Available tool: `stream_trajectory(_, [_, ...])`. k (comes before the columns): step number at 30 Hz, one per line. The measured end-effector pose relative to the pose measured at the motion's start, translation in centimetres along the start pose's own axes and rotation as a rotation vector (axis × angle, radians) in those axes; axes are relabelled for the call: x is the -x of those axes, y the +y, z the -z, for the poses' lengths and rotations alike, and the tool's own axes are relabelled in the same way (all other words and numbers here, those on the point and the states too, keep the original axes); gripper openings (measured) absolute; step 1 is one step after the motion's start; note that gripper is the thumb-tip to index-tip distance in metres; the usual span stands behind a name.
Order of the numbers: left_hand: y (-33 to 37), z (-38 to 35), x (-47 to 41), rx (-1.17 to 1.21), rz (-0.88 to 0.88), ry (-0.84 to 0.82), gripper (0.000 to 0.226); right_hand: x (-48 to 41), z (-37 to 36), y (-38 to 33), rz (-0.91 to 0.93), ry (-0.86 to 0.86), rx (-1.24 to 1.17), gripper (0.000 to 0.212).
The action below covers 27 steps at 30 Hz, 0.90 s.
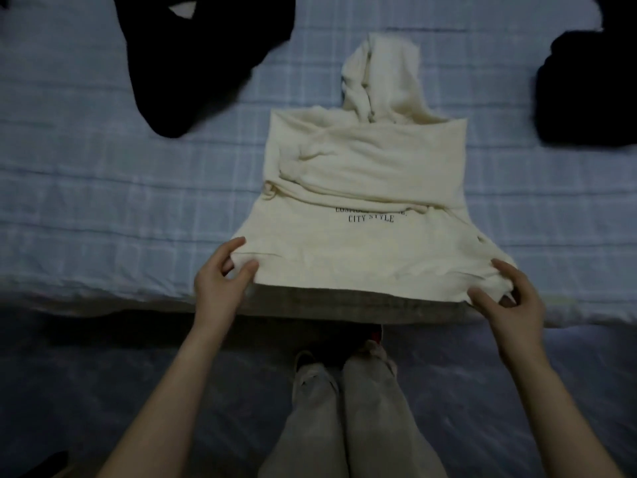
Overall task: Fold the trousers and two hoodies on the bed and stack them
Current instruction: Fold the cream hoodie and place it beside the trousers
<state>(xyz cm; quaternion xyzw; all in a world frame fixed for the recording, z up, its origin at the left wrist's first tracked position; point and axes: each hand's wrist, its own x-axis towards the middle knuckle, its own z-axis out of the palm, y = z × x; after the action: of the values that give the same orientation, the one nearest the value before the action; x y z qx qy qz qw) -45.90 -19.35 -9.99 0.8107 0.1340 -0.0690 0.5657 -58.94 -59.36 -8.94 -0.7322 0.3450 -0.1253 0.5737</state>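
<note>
Pinching its hem corners, left hand (220,276) and right hand (508,300) held the hoodie (362,167) at the bed's (86,174) near edge, sleeves folded across; black garment (193,63) upper left, black pile (586,94) right.

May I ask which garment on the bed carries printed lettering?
The cream hoodie, printed CITY STYLE; the left black garment and the right black garment show none.

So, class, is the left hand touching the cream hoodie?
Touching. Head view: the left hand pinches the cream hoodie at its near hem corner.
</note>
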Motion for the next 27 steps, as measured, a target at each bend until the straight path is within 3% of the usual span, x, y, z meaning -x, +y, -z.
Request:
stream_trajectory(6, [4.4, -2.0, -7.5, -0.093, -0.133, 0.008, 0.037, -8.4, -1.1, -4.3, 0.042, 0.034, -0.030, 0.057])
stream_trajectory(14, [7.7, -9.0, -20.7, -0.242, -0.249, 0.028, 0.039, -25.0, -4.8, -4.9, 0.149, -0.028, 0.042, 0.057])
stream_trajectory(17, [6.0, -12.5, -25.5, -0.310, -0.197, 0.036, 0.044, -31.3, -8.1, -3.1, 0.160, -0.060, 0.121, 0.054])
stream_trajectory(21, [2.0, -17.4, -27.8, -0.264, -0.093, -0.049, 0.059, -33.7, -11.8, 1.1, 0.033, -0.113, 0.178, 0.055])
stream_trajectory(24, [0.2, -18.8, -27.8, -0.471, -0.234, -0.037, 0.055, -32.8, -12.7, 2.9, 0.219, -0.114, 0.333, 0.061])
stream_trajectory(27, [1.0, -20.0, -26.5, -0.806, -0.501, 0.005, 0.052, -30.8, -14.3, 3.4, 0.465, -0.065, 0.572, 0.057])
